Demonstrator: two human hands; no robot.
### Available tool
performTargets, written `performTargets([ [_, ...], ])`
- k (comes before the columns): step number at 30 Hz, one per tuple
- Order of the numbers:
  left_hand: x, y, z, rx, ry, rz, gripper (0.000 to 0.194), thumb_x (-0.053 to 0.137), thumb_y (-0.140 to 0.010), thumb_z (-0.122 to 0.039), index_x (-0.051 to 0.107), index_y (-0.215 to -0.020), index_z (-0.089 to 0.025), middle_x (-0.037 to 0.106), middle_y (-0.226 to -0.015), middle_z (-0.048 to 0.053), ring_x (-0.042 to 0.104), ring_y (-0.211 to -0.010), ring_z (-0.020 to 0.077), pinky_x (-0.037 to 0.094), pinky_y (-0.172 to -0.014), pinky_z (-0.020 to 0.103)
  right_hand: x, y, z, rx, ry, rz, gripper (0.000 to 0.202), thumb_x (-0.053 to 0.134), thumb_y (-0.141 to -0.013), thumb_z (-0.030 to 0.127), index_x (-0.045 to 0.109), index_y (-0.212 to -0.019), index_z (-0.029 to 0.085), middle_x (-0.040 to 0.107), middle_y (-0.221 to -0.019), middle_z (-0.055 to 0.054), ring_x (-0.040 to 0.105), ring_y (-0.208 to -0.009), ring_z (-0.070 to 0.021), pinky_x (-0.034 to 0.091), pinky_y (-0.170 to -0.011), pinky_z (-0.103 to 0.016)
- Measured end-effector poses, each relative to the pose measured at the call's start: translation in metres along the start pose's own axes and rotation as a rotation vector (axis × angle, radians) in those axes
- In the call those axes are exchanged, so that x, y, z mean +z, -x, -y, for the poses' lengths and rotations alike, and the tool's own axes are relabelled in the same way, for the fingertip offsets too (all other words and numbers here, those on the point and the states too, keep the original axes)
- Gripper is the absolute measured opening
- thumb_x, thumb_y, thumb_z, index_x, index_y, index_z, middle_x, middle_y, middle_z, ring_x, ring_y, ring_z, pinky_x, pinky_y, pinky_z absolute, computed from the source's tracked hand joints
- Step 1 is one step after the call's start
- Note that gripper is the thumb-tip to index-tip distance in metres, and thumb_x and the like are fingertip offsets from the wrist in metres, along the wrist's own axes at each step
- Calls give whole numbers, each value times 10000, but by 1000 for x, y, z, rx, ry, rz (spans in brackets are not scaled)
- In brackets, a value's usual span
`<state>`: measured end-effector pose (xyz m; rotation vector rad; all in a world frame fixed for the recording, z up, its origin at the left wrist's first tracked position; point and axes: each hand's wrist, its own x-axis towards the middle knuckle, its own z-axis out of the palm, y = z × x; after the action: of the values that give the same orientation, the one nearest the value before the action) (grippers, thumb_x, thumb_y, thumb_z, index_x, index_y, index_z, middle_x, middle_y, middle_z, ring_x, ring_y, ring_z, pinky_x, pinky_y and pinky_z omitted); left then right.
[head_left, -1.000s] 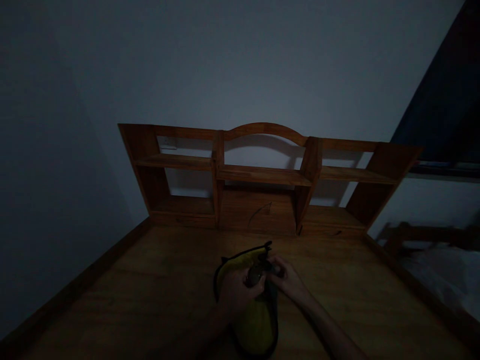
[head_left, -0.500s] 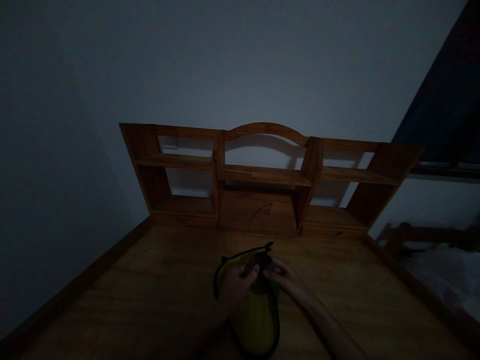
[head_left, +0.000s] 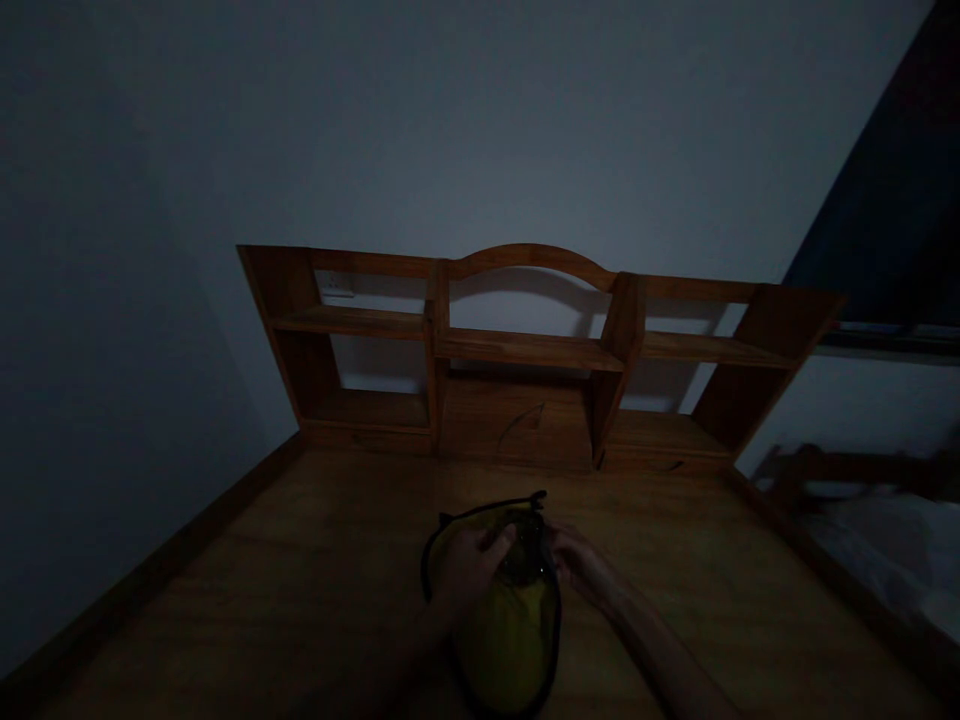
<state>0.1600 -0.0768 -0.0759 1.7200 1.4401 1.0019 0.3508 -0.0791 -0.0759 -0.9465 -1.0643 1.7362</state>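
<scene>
Both hands at the mouth of a yellow pouch on the table

The yellow pouch point(head_left: 510, 630), black-edged, lies in front of the wooden shelf unit point(head_left: 525, 350), long axis toward it, mouth at the far end. It looks soft, light and floppy, best held by the rim. Left hand point(head_left: 466, 566) grasps the rim; right hand point(head_left: 581, 562) pinches something dark there, too dim to identify.

The pouch point(head_left: 506, 630) lies on the surface point(head_left: 300, 590) near its front edge, right before me. My left grip point(head_left: 469, 570) rests on the pouch's left top, my right grip point(head_left: 581, 565) at its right. Behind it, against the wall point(head_left: 480, 130), stands the shelf unit point(head_left: 525, 350). Off right sits what may be a bed point(head_left: 885, 540)
</scene>
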Motion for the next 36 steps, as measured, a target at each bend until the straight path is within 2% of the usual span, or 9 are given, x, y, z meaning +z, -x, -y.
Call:
performTargets([
  [4, 1, 0, 2, -48, 52, 51, 506, 419, -822, -577, 605, -584, -171, 580, -527, 1, 533, -507, 134, 332, -447, 220, -2, 0, 1, -35, 71, 8, 293, 579, -683, 217, 650, -966, 187, 626, -756, -3, 560, -621, -122, 452, -554, -208],
  [9, 0, -1, 0, -147, 162, 77, 519, 408, -808, -629, 539, -583, -179, 487, -408, -27, 497, -391, 129, 333, -412, 219, 0, 2, 7, -84, 129, 18, 360, 639, -763, 331, 636, -1100, 204, 683, -932, -49, 641, -842, -194, 494, -677, -281],
  [14, 3, -3, 2, -169, 220, 99, 503, 401, -812, -630, 548, -638, -181, 481, -389, -39, 494, -352, 121, 339, -393, 211, 2, 3, 9, -153, 147, -35, 454, 700, -735, 387, 623, -1148, 213, 684, -1052, -71, 637, -950, -242, 500, -792, -367],
  [17, 4, -4, 6, -163, 220, 106, 505, 399, -815, -632, 557, -659, -178, 474, -386, -45, 479, -335, 115, 324, -375, 209, -1, 2, 7, -152, 155, -70, 493, 737, -702, 387, 620, -1151, 221, 668, -1113, -76, 633, -983, -256, 495, -836, -404],
  [22, 5, -5, 10, -149, 239, 110, 524, 405, -807, -645, 562, -652, -170, 482, -402, -41, 481, -338, 111, 324, -370, 208, -3, -1, 4, -186, 138, -127, 498, 782, -645, 393, 653, -1085, 199, 689, -1070, -89, 636, -989, -273, 494, -846, -407],
  [26, 6, -7, 9, -188, 251, 112, 528, 408, -802, -651, 569, -669, -166, 480, -386, -39, 473, -331, 115, 325, -369, 212, 1, -2, 5, -200, 134, -156, 452, 767, -670, 400, 665, -1061, 198, 689, -1074, -85, 625, -1007, -267, 471, -875, -391],
  [29, 7, -7, 9, -197, 259, 104, 514, 422, -796, -647, 577, -690, -168, 470, -374, -42, 474, -335, 118, 331, -375, 211, 3, -2, 7, -189, 113, -153, 397, 689, -742, 451, 675, -1042, 191, 691, -1058, -85, 625, -997, -266, 475, -836, -372],
  [32, 9, -7, 10, -203, 270, 103, 516, 418, -794, -652, 583, -701, -172, 463, -375, -43, 459, -330, 114, 312, -364, 208, -1, -3, 7, -120, 80, -145, 392, 582, -810, 487, 665, -1062, 198, 697, -1020, -81, 634, -948, -262, 490, -718, -339],
  [36, 9, -5, 7, -228, 276, 116, 514, 433, -779, -663, 546, -662, -176, 461, -380, -41, 420, -312, 103, 278, -340, 203, -10, -6, 4, -113, 115, -122, 336, 562, -799, 389, 667, -1063, 209, 697, -1008, -66, 632, -911, -249, 481, -660, -311],
])
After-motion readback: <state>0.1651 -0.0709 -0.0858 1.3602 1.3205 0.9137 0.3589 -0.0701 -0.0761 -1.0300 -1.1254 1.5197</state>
